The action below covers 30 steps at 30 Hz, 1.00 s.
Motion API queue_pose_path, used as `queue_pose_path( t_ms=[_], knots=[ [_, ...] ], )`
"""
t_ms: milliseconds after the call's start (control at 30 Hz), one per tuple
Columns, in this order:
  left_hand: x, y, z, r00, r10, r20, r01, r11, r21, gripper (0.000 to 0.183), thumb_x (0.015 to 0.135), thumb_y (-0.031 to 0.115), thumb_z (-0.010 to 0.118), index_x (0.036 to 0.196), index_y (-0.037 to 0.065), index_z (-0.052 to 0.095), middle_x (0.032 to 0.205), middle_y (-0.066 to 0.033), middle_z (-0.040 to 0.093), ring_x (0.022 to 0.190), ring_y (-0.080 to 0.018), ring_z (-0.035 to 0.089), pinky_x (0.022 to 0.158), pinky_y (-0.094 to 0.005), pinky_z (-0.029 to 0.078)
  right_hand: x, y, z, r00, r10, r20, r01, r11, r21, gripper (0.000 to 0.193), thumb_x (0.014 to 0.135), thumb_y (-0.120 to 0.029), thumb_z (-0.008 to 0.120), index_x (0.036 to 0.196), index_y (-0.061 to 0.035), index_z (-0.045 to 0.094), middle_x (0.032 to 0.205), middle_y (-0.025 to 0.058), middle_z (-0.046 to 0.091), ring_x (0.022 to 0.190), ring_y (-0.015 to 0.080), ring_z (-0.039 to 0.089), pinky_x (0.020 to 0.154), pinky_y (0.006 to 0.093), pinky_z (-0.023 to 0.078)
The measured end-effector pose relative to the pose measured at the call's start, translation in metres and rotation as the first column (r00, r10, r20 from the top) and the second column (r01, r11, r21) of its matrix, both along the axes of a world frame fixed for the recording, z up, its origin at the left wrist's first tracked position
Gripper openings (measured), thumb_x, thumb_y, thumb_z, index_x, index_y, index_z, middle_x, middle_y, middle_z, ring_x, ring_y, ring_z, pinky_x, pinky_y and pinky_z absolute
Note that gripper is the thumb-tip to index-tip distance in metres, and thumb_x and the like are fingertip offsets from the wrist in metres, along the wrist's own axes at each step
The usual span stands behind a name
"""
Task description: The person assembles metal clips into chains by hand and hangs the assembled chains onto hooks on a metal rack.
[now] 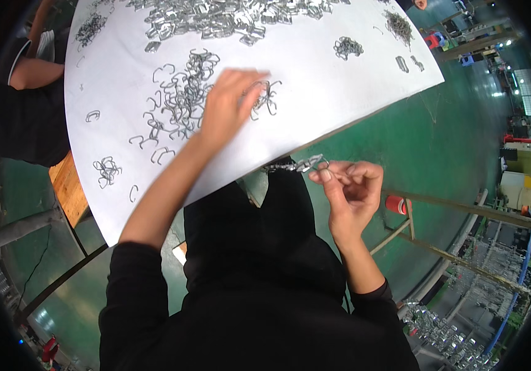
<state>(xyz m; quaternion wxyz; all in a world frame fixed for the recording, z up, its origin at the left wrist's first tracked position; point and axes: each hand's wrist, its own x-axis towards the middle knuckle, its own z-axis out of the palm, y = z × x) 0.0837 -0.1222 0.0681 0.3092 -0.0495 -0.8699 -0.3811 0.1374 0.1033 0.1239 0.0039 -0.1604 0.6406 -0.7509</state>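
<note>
My left hand point(227, 106) reaches onto the white table point(315, 99) and rests on a tangle of bent metal wire clips point(182, 93), its fingers closing around a few of them at their right edge. Near the table's front edge, over my dark lap, my right hand point(352, 188) pinches a short chain of linked metal clips point(299, 164) between thumb and fingers. The chain sticks out to the left of the hand.
A large heap of metal clips point(216, 18) lies at the table's far side, with smaller bunches point(347, 47) point(107, 169) scattered about. Another person in black point(24, 93) sits at the left. A wooden bench point(67, 185), metal frames and a green floor point(439, 142) surround the table.
</note>
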Motion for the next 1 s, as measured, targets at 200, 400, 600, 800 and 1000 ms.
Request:
queue_pose_path(
  t_ms=[200,400,600,800,1000],
  knots=[
    [-0.122,-0.048,-0.023,0.95,0.297,0.095,-0.231,0.876,-0.424,0.028,0.083,0.025,0.062,0.104,0.007,0.067,0.104,-0.0094,0.063,0.103,-0.0298,0.052,0.087,-0.0386,0.044,-0.003,0.001,0.003,1.0,0.02,-0.021,-0.02,1.0,-0.004,0.028,0.082,0.01,0.058,0.094,-0.0029,0.036,0.089,0.016,0.06,0.079,0.0188,0.065,0.07,0.0283,0.055],
    [-0.152,-0.052,-0.015,0.86,0.365,0.357,-0.092,0.799,-0.594,0.027,0.082,0.031,0.061,0.099,0.012,0.069,0.109,-0.0037,0.063,0.104,-0.0289,0.053,0.091,-0.0414,0.043,-0.003,0.002,0.002,1.0,0.013,-0.023,-0.012,1.0,0.024,0.025,0.082,0.01,0.058,0.093,-0.0014,0.039,0.088,0.016,0.062,0.078,0.0182,0.065,0.068,0.0273,0.055],
    [-0.07,-0.024,0.026,0.805,-0.307,0.507,0.138,0.929,0.343,0.022,0.087,0.023,0.06,0.094,0.003,0.067,0.089,-0.0091,0.066,0.071,-0.0172,0.063,0.067,-0.029,0.052,-0.008,0.002,-0.005,0.998,0.042,-0.054,-0.036,0.993,0.113,0.023,0.082,0.009,0.058,0.094,-0.0011,0.041,0.089,0.0134,0.064,0.08,0.0156,0.065,0.069,0.0259,0.054],
    [-0.001,0.015,0.07,0.575,-0.66,0.484,0.249,0.704,0.665,0.026,0.09,0.015,0.055,0.115,0.006,0.06,0.1,-0.0046,0.064,0.083,-0.0119,0.061,0.073,-0.0246,0.051,-0.018,-0.001,-0.003,0.998,0.033,-0.044,-0.025,0.983,0.179,0.022,0.081,0.007,0.059,0.094,-0.0014,0.044,0.088,0.0118,0.065,0.079,0.0152,0.066,0.068,0.0251,0.054],
    [0.023,0.024,0.084,0.597,-0.636,0.488,0.281,0.736,0.616,0.029,0.088,0.007,0.056,0.117,0.005,0.058,0.095,-0.0028,0.06,0.074,-0.0088,0.056,0.064,-0.0222,0.048,-0.021,-0.009,-0.003,0.998,0.026,-0.065,-0.012,0.979,0.204,0.021,0.081,0.004,0.062,0.094,-0.0014,0.046,0.085,0.0104,0.065,0.078,0.0135,0.066,0.068,0.0248,0.054]
  ],
)
